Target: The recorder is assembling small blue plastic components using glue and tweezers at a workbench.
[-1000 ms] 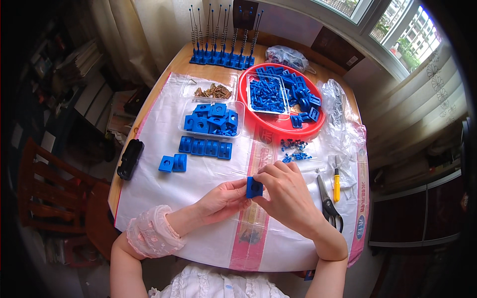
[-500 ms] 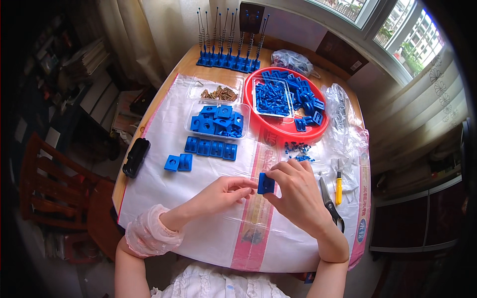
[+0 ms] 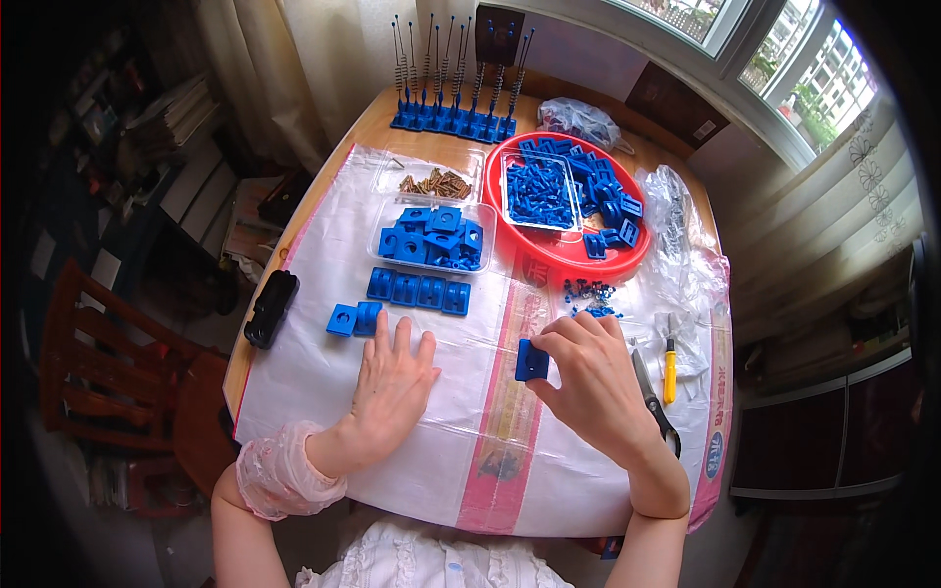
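Between the thumb and fingers of my right hand (image 3: 593,377) is a small blue square plastic piece (image 3: 530,362), held above the cloth right of centre. My left hand (image 3: 392,387) is palm down with its fingers spread and nothing in it. Its fingertips come close to a blue plastic block (image 3: 367,318); I cannot tell whether they touch it. Beside that block lies a flat blue square with a round hole (image 3: 341,320). Just beyond is a short row of blue blocks (image 3: 419,291).
A clear tub (image 3: 431,240) holds blue squares; another has brass screws (image 3: 441,183). The red basin (image 3: 559,265) carries more blue parts. Scissors (image 3: 655,404) and a yellow-handled tool (image 3: 669,375) lie at right, a black case (image 3: 271,310) at left. Spring-topped blue stands (image 3: 456,122) rise at the back.
My left hand has moved away from the blue piece, leftward toward the blue blocks, and its fingers have spread. The right hand keeps its hold, shifted only slightly.
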A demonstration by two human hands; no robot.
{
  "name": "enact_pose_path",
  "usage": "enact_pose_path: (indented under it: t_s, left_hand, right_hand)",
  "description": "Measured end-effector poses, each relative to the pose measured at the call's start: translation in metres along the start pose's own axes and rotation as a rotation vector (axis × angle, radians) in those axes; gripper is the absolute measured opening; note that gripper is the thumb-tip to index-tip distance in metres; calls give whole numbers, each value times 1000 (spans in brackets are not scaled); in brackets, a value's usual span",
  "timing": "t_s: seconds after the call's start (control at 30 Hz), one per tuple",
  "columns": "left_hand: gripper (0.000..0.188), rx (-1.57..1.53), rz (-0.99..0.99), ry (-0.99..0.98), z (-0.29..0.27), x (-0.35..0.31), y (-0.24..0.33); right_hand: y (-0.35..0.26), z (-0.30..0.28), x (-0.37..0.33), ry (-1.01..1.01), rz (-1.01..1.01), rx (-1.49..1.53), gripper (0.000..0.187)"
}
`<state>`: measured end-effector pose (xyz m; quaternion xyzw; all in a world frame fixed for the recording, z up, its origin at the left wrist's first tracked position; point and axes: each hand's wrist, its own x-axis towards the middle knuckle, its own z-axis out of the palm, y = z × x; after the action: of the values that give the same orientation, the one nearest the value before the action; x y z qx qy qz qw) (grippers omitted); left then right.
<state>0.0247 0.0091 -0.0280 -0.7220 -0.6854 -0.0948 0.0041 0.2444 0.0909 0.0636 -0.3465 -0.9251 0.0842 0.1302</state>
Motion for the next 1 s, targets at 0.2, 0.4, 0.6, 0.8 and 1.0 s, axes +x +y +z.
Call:
enact_pose_path:
  t_s: [0.2, 0.4, 0.6, 0.8, 1.0]
  left_hand:
    - [43, -40, -1, -15, 2, 1, -3]
    - [44, -88, -11, 2, 3, 1, -3]
    - [43, -125, -30, -33, 1, 0, -2]
    - [40, -92, 116, -26, -6, -11, 7]
    - [38, -224, 157, -57, -28, -14, 6]
  right_hand:
    - [1, 2, 1, -3, -2, -12, 25]
    - [0, 1, 1, -3, -6, -20, 24]
    - [-1, 0, 0, 12, -8, -22, 24]
    - [0, -1, 1, 18, 1, -21, 24]
    - [-3, -4, 0, -43, 66, -37, 32]
